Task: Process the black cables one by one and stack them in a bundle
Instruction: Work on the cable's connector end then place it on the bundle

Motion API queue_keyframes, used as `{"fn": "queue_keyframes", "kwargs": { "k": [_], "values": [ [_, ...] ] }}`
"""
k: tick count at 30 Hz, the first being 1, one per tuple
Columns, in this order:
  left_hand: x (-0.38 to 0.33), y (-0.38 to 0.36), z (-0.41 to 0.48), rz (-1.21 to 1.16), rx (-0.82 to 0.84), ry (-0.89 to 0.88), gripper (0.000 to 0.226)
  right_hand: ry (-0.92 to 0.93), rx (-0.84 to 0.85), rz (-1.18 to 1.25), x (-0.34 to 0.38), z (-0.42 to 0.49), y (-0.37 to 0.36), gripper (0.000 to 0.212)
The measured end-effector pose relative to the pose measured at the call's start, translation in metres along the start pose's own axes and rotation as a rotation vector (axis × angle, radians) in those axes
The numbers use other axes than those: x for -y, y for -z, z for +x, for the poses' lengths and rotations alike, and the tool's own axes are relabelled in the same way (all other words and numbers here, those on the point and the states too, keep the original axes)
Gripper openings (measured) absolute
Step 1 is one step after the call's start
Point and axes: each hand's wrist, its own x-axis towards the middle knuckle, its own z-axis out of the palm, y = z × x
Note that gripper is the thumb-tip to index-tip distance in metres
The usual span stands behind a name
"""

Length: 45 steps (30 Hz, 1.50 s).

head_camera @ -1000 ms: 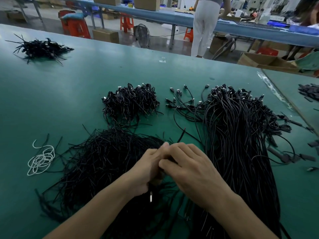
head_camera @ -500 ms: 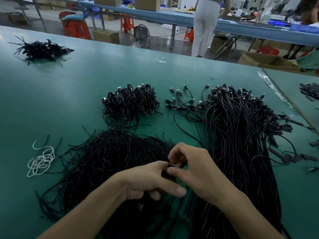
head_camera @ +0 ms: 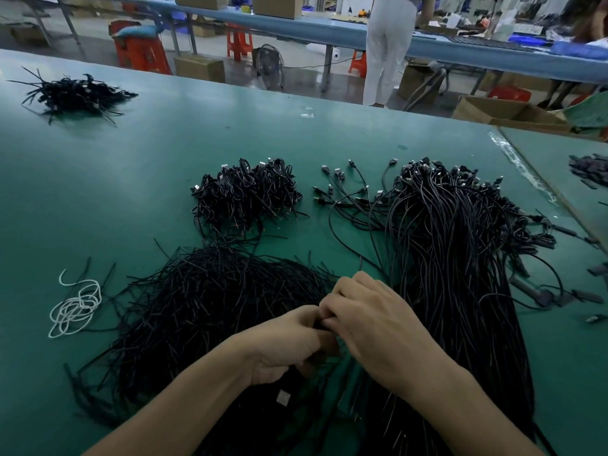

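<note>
Pinching one black cable (head_camera: 317, 324) between them, left hand (head_camera: 286, 343) and right hand (head_camera: 371, 324) hovered beside the loose pile (head_camera: 210, 304); keeping it taut looked wise.

No text, labels or numbers I can actually read anywhere in this one. The cardboard boxes (head_camera: 199, 68) at the back are too far off and too blurry to show any print. The little pale plug end (head_camera: 283, 397) lying among the black cables (head_camera: 210, 307) is just a smudge.
</note>
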Motion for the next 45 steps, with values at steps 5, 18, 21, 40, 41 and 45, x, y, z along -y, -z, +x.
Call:
{"fn": "queue_keyframes", "kwargs": {
  "k": [5,18,21,40,41,45],
  "values": [
    [-0.002,-0.001,0.004,-0.397,-0.034,-0.152,0.025,-0.14,-0.212,0.05,-0.002,-0.004,-0.009,0.005],
    [0.002,0.008,0.004,0.263,-0.541,-0.595,0.012,-0.477,-0.424,1.231,-0.002,0.001,-0.02,0.014],
    [-0.001,0.004,-0.001,0.059,-0.423,-0.55,0.011,-0.459,-0.348,1.344,-0.004,-0.001,-0.018,0.02],
    [0.003,0.01,-0.004,0.122,-0.399,-0.524,0.032,-0.388,-0.349,0.872,-0.012,0.0,-0.011,0.016],
    [0.003,0.007,-0.004,0.125,-0.415,-0.502,0.032,-0.367,-0.357,0.862,-0.009,0.0,-0.012,0.016],
    [0.002,0.002,-0.003,-0.059,-0.424,-0.488,0.019,-0.342,-0.38,0.951,-0.002,0.001,-0.015,0.019]
  ]
}}
